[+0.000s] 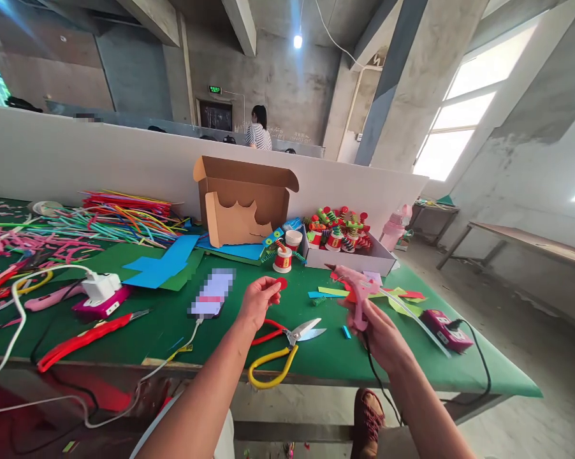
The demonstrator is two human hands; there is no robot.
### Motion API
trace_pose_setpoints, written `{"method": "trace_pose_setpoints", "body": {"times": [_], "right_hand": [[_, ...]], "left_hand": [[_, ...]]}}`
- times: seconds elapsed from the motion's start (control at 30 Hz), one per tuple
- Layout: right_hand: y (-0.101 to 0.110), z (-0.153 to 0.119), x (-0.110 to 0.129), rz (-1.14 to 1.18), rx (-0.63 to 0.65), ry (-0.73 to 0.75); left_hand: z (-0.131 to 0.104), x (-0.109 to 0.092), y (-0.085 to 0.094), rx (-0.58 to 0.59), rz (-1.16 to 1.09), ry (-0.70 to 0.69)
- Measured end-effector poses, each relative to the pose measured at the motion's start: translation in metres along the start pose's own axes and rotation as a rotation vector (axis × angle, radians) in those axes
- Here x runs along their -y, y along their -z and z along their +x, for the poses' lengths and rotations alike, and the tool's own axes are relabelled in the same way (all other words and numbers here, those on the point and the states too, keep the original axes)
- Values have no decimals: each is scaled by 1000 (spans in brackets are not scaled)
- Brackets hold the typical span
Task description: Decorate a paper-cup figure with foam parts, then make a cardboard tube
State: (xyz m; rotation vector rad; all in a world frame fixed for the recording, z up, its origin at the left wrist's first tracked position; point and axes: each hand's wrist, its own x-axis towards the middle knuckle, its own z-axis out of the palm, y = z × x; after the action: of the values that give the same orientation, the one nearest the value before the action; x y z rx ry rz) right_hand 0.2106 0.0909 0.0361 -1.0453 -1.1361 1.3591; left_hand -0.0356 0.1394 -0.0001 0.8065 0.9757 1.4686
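Observation:
Between thumb and finger, my left hand (259, 301) pinches a small red disc (282, 283) above the green table. My right hand (377, 328) is wrapped round the handle of a pink hot glue gun (359, 290), its nozzle pointing left and a clear glue stick out of its back. Open scissors (290, 344) with one red and one yellow handle lie below my hands. Just beyond the disc stands a small red-and-white paper cup figure (283, 258) with coiled parts. A white box (349, 258) behind the glue gun holds several similar figures.
A phone (212, 293) on a cable lies left, near a red-handled knife (94, 338) and a purple power strip (101, 305). Another purple socket block (446, 329) sits right. Pipe cleaners (120, 217), blue paper (166, 262) and a cardboard box (244, 197) line the back. A person (259, 129) stands beyond the partition.

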Motion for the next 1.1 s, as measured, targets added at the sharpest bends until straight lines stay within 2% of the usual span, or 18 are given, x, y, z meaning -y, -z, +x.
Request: {"method": "trace_pose_setpoints", "body": {"times": [0.17, 0.33, 0.47, 0.6, 0.73, 0.83, 1.0, 1.1], "right_hand": [[-27, -10, -6, -164, 122, 49], [-39, -11, -11, -283, 180, 45], [-42, -7, -17, -297, 150, 61], [-43, -8, -12, -260, 96, 98], [-40, -6, -1, -199, -11, 175], [-37, 7, 9, -179, -32, 201], [-37, 38, 21, -118, 43, 178], [-36, 49, 21, -55, 23, 190]], "left_hand": [[1, 3, 3, -16, -52, 25], [3, 4, 5, -20, -70, 39], [4, 3, 4, -9, -64, 43], [3, -2, 7, -5, -37, 32], [6, -6, 14, 49, 236, -27], [15, -6, 18, 57, 427, -39], [44, -14, 19, 1, 499, -98], [64, -20, 15, -31, 516, -130]]}}
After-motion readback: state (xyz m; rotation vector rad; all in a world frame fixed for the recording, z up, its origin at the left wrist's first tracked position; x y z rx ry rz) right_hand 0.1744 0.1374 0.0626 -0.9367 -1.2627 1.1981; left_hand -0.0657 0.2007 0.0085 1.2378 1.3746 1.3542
